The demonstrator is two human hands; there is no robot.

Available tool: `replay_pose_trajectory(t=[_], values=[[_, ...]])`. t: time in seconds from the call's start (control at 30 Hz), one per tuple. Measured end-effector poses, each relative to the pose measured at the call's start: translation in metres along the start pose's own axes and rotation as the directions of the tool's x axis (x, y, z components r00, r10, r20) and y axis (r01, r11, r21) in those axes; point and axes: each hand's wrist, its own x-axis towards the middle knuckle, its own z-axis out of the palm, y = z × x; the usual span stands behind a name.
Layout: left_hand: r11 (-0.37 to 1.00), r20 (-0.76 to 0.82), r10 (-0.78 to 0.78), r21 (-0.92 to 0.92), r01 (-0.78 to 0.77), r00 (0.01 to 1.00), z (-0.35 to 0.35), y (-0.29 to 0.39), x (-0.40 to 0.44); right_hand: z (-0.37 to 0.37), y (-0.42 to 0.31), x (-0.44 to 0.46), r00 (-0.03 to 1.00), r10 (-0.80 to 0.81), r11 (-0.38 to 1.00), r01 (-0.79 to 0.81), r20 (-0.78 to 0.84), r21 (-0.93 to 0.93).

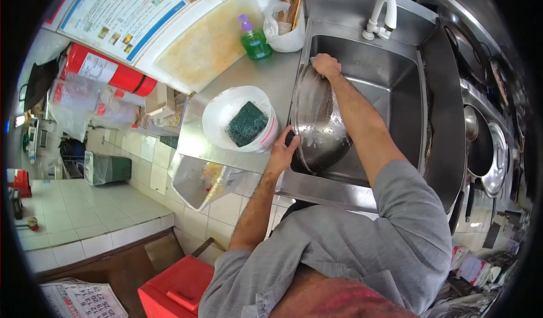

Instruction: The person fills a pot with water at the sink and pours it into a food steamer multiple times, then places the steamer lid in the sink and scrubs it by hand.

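A large round metal pan [320,117], wet and streaked with suds, stands tilted in the left part of the steel sink [390,106]. My left hand [283,153] is closed at its near left side, on a black handle [291,136]. My right hand [327,65] is closed at the far rim; its fingertips are partly hidden, and I cannot tell whether anything else is in it. Beside the sink on the left, a white tub [212,120] holds suds and a dark green scouring pad [248,124].
Behind the tub stand a green soap bottle [255,44] with a purple pump and a white container [288,38] of wooden sticks. A white faucet [388,13] rises at the sink's back. Pans [481,143] are at right. A bin [192,185] sits below the counter.
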Motion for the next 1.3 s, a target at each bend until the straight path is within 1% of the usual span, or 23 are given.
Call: replay_pose_trajectory(t=[0.03, 0.1, 0.17, 0.23, 0.27, 0.37, 0.4, 0.43, 0.47, 0.5, 0.53, 0.57, 0.63, 0.7, 0.77, 0.8, 0.83, 0.87, 0.97, 1.03, 1.1, 1.2, 1.3], values=[[0.999, 0.009, -0.022, -0.047, 0.022, 1.0, 0.0, 0.001, 0.0, -0.003, 0.001, -0.002, 0.995, 0.039, 0.999, -0.039, 0.09, 0.001], [0.994, 0.005, 0.009, -0.113, -0.009, 1.0, 0.002, -0.002, 0.013, 0.004, -0.01, -0.067, 0.978, -0.113, 0.99, 0.126, -0.175, 0.067], [0.985, -0.135, 0.015, -0.168, -0.038, 0.991, 0.012, 0.027, 0.016, 0.026, -0.008, -0.15, 0.739, -0.344, 0.916, 0.399, -0.58, -0.035], [0.996, -0.17, 0.022, 0.09, -0.007, 0.985, 0.013, 0.018, 0.036, 0.037, 0.011, -0.192, 0.73, -0.371, 0.888, 0.459, -0.574, 0.01], [0.996, -0.167, 0.031, 0.093, -0.016, 0.985, 0.013, 0.016, 0.039, 0.034, 0.025, -0.18, 0.725, -0.369, 0.889, 0.458, -0.581, 0.008], [0.983, -0.127, 0.143, 0.131, -0.126, 0.982, 0.02, 0.008, 0.012, 0.029, 0.087, -0.107, 0.87, 0.11, 0.934, 0.075, -0.481, 0.35], [0.978, -0.106, 0.197, 0.088, -0.189, 0.975, 0.025, 0.005, -0.001, 0.016, 0.103, -0.079, 0.942, 0.32, 0.776, -0.203, -0.095, 0.597], [0.994, -0.057, 0.104, 0.031, -0.103, 0.993, 0.031, 0.001, -0.017, 0.085, 0.162, -0.024, 0.957, 0.065, 0.971, 0.005, -0.282, 0.239], [1.0, 0.006, 0.016, -0.015, -0.016, 1.0, 0.035, -0.003, -0.03, 0.08, 0.146, -0.004, 0.988, 0.035, 0.969, 0.003, -0.147, 0.248], [0.974, -0.007, 0.151, 0.175, -0.147, 0.989, 0.038, 0.009, -0.041, 0.049, 0.122, -0.022, 0.989, -0.08, 0.975, 0.103, -0.122, 0.198], [0.937, -0.03, 0.155, 0.322, -0.137, 0.987, 0.038, -0.004, -0.038, 0.044, 0.095, -0.046, 0.958, -0.007, 0.956, 0.09, -0.285, 0.279], [0.959, -0.086, 0.158, 0.25, -0.132, 0.984, 0.036, -0.009, -0.02, 0.039, 0.069, -0.071, 0.896, 0.065, 0.928, 0.107, -0.439, 0.357], [0.982, -0.174, 0.159, 0.126, -0.138, 0.972, 0.021, 0.015, 0.023, 0.009, 0.023, -0.161, 0.743, -0.199, 0.918, 0.369, -0.639, 0.143], [0.983, -0.196, 0.178, 0.075, -0.166, 0.964, 0.013, 0.053, 0.039, 0.021, 0.014, -0.208, 0.756, -0.386, 0.804, 0.556, -0.528, 0.21], [0.984, -0.159, 0.117, 0.148, -0.094, 0.98, 0.011, 0.066, 0.039, 0.02, 0.021, -0.187, 0.725, -0.387, 0.828, 0.545, -0.57, 0.131], [0.961, -0.179, 0.21, 0.221, -0.168, 0.961, 0.01, 0.046, 0.036, 0.016, 0.024, -0.17, 0.697, -0.397, 0.843, 0.534, -0.597, 0.063], [0.961, -0.181, 0.203, 0.224, -0.161, 0.962, 0.01, 0.039, 0.021, 0.002, 0.029, -0.129, 0.885, -0.16, 0.942, 0.27, -0.438, 0.202], [0.973, -0.155, 0.166, 0.185, -0.136, 0.974, 0.012, 0.033, 0.004, -0.008, 0.032, -0.091, 0.967, 0.107, 0.958, -0.037, -0.233, 0.284], [0.976, -0.141, 0.144, 0.182, -0.118, 0.979, 0.017, 0.001, -0.02, -0.005, 0.033, -0.058, 0.937, 0.262, 0.939, -0.193, -0.231, 0.284], [0.973, -0.156, 0.137, 0.206, -0.104, 0.978, 0.018, -0.004, -0.02, -0.008, 0.007, -0.119, 0.881, -0.028, 0.957, 0.161, -0.473, 0.243], [0.986, -0.146, 0.022, 0.165, 0.002, 0.989, 0.016, 0.006, -0.022, 0.012, -0.012, -0.19, 0.771, -0.295, 0.877, 0.453, -0.564, 0.161], [0.949, -0.172, 0.109, 0.31, -0.051, 0.979, 0.015, -0.011, -0.02, 0.016, -0.013, -0.203, 0.692, -0.479, 0.829, 0.558, -0.54, -0.021], [0.975, -0.168, 0.056, 0.22, -0.018, 0.984, 0.02, 0.011, -0.028, -0.009, -0.015, -0.085, 0.93, -0.1, 0.994, 0.11, -0.353, 0.009]])
